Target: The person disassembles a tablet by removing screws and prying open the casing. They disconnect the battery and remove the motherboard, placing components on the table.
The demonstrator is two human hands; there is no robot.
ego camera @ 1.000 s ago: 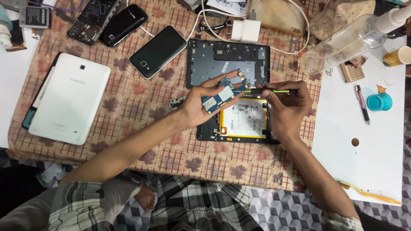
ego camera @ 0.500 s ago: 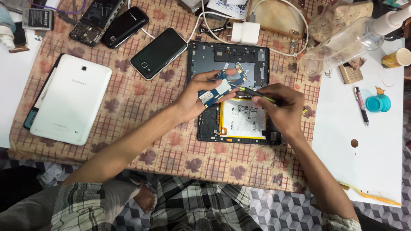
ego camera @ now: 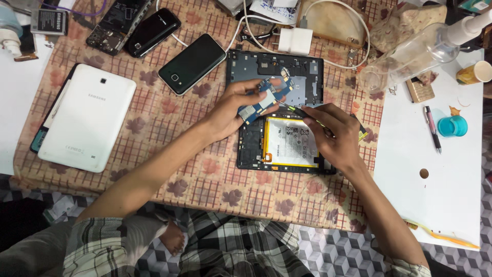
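Blue circuit board (ego camera: pixel 262 100): pinched in left hand (ego camera: pixel 233 110), fingers closed on its edges, lifted over opened tablet (ego camera: pixel 279 110); long axis diagonal, upper end toward far right. Right hand (ego camera: pixel 330 136): fingers closed on thin tool (ego camera: pixel 294 109), tip pointing left, at board. Tablet battery (ego camera: pixel 289 143) below. Black phone (ego camera: pixel 192 63) well left on table (ego camera: pixel 128 133).

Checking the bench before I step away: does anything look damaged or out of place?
The clear bottle lies on its side at the cloth's edge. The stripped phone top left shows bare insides. The left hand holds the blue circuit board.
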